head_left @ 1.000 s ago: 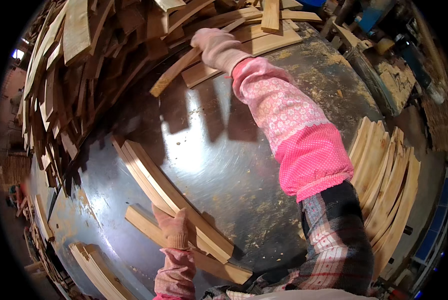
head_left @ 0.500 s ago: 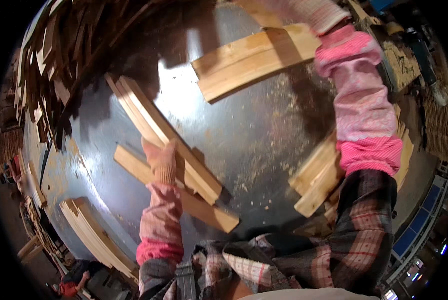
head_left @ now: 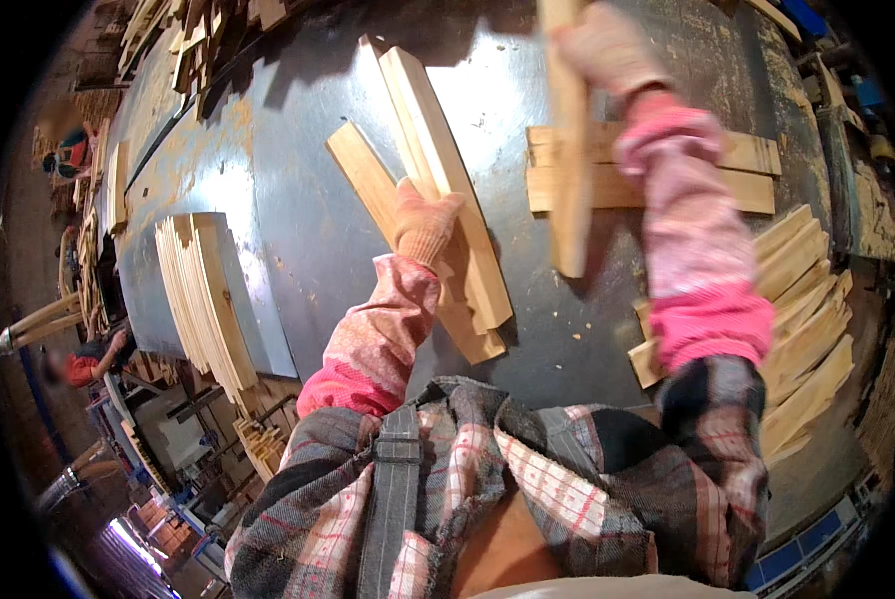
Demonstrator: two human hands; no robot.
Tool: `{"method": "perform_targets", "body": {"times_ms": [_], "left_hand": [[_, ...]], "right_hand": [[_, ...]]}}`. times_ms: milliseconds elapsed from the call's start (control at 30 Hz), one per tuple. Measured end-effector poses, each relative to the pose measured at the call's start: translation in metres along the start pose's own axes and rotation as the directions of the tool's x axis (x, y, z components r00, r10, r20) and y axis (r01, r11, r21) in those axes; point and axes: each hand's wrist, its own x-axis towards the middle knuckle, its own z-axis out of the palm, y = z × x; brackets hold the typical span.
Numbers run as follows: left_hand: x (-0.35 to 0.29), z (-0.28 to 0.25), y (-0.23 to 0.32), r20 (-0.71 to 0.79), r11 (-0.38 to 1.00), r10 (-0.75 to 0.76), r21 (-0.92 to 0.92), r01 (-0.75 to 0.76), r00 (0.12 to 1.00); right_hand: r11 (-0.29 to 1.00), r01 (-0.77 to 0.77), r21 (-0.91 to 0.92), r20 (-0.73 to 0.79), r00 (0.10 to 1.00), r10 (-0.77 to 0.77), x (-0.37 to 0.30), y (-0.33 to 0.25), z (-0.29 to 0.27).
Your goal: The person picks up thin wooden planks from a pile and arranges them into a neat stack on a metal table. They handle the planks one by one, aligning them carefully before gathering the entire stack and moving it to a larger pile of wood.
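My left hand (head_left: 428,222), in a knit work glove, grips a pair of long wooden strips (head_left: 447,160) lying on a dark metal table (head_left: 308,260). A separate flat wooden strip (head_left: 365,180) passes beneath that hand at a slant. Farther right, my right hand (head_left: 612,50), also gloved and blurred, is closed around the far part of a wooden board (head_left: 569,190). This board points toward me and crosses above two boards (head_left: 667,188) lying side by side. Pink sleeve covers reach up both forearms.
Stacked thin strips (head_left: 203,299) stand at the table's left edge. Several rough boards (head_left: 802,329) are piled at the right, near my elbow. More scrap wood (head_left: 203,40) lies far left. Two people (head_left: 93,364) are beyond the left edge, with machinery (head_left: 178,439) close by.
My view has turned, shifting the table's contents. My right hand, formerly at the far edge over a board, now has a board swung lengthwise toward me. My left hand keeps its hold on the strips.
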Motion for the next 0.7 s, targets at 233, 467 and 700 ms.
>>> {"method": "perform_targets", "body": {"times_ms": [233,467,700], "left_hand": [[-0.002,0.022,0.025,-0.011,0.946,0.025,0.323,-0.021,1.0],[0.016,0.001,0.016,0.108,0.959,-0.007,-0.28,0.037,0.994],[0.017,-0.085,-0.06,0.374,0.261,0.175,-0.909,0.324,0.911]], "right_hand": [[0.989,-0.009,0.149,0.516,0.853,-0.07,-0.085,-0.072,0.164],[0.87,0.091,-0.484,0.348,0.933,0.096,-0.047,0.062,0.023],[0.789,0.207,-0.578,0.371,0.928,0.028,-0.036,0.1,0.038]]}}
